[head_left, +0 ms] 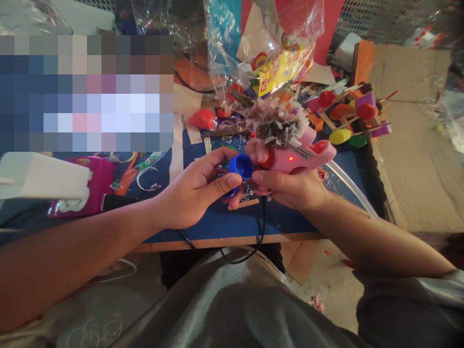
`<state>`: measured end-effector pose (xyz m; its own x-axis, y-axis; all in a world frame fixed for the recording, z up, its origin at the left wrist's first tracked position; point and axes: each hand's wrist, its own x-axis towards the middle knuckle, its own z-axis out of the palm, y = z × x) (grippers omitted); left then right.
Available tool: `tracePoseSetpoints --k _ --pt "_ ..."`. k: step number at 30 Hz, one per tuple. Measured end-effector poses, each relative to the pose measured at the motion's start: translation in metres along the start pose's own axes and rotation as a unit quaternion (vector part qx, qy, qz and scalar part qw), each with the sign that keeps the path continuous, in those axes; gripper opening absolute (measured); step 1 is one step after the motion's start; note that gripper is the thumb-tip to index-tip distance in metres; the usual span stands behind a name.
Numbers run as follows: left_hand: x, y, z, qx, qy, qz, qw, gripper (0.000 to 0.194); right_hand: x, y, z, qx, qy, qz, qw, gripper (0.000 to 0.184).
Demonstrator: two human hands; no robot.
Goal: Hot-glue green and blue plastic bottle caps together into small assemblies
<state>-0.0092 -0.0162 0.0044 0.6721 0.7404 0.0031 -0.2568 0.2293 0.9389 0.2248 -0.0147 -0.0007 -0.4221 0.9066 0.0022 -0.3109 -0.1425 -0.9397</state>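
My left hand [197,191] is closed in a pinch on a blue bottle cap [241,166], thumb below and fingers above, and a thin wooden stick shows by the fingers. My right hand [286,186] is wrapped round a pink glue gun [308,153] with a small red light lit on its side. The gun's nozzle end points left and meets the blue cap; a red part shows at that end. A black cord [261,232] hangs from the gun over the board's front edge. Both hands are above a blue work board [232,224].
At the back right of the board lies a pile of sticks with coloured caps [353,118] on them. Clear plastic bags [264,58] with colourful packets stand behind. A pink case [90,186] and a white box [39,176] lie left. Cardboard [413,145] covers the right side.
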Motion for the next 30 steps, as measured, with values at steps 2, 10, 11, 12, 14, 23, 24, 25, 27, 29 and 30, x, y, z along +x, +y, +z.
tracePoseSetpoints --k 2,10,11,12,14,23,24,25,27,29,30 --pt "0.000 0.000 -0.001 -0.008 -0.008 -0.006 1.000 0.047 0.000 0.001 -0.001 -0.010 -0.009 -0.007 1.000 0.054" --pt "-0.001 0.000 -0.001 -0.001 -0.014 -0.005 1.000 0.045 0.001 -0.004 0.009 0.020 -0.070 0.029 0.997 0.055" --pt "-0.001 0.000 0.000 -0.001 -0.014 -0.001 1.000 0.045 0.000 -0.003 0.008 0.018 -0.061 0.021 0.998 0.054" --pt "-0.001 0.000 0.000 -0.001 -0.014 0.002 1.000 0.044 -0.001 -0.002 0.006 0.011 -0.045 0.009 0.999 0.052" --pt "-0.001 0.001 0.000 0.000 -0.014 0.008 1.000 0.045 -0.003 0.000 0.001 -0.007 -0.008 -0.015 1.000 0.046" --pt "-0.001 0.002 0.000 0.013 -0.016 0.001 1.000 0.046 -0.003 -0.001 0.000 -0.046 -0.004 -0.011 0.999 0.056" --pt "-0.001 0.002 0.000 0.015 -0.017 0.001 1.000 0.047 -0.002 -0.002 0.002 -0.034 -0.019 0.003 0.999 0.056" --pt "-0.001 0.002 -0.001 0.015 -0.016 0.000 1.000 0.047 -0.002 -0.003 0.005 -0.019 -0.039 0.018 0.999 0.055" --pt "-0.001 0.001 0.000 0.011 -0.014 0.000 1.000 0.046 -0.002 -0.005 0.009 0.008 -0.067 0.033 0.997 0.051" --pt "0.000 0.001 0.001 0.002 -0.005 0.003 1.000 0.045 -0.004 -0.006 0.011 0.010 -0.068 0.031 0.997 0.047" --pt "0.000 0.002 0.001 -0.002 0.003 0.006 1.000 0.045 -0.005 -0.007 0.012 0.003 -0.065 0.026 0.998 0.044"
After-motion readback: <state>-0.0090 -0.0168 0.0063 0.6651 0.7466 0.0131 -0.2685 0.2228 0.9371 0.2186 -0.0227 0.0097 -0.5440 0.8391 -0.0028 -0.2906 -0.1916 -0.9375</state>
